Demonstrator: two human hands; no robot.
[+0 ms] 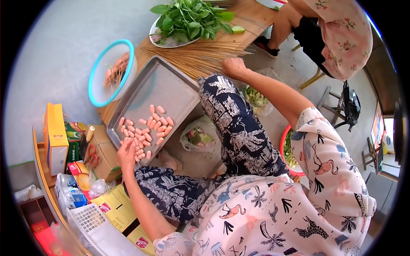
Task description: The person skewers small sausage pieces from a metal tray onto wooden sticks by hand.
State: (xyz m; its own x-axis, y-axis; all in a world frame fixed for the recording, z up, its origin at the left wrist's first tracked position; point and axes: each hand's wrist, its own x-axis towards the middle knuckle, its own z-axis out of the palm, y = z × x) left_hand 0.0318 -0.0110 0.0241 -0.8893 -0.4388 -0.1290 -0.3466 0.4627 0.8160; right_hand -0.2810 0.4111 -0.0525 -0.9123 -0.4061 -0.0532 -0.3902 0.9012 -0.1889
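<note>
Left grip (126, 157): drawn narrow at the edge of the loose sausages (151, 123), which lie in the near part of the tray (141, 98); whether it holds one cannot be told. A light pinch on a single outlying piece is advised — firm enough not to slip, gentle enough not to split it. Beyond, the basin (90, 81) holds more sausages, beside the tray. Right grip (233, 67): curled at the sticks (188, 57), contents unconfirmed. These lie fanned and crossing on the desk (252, 15); one is best drawn lengthwise, without dragging its neighbours. Farther off, greens (192, 19).
</note>
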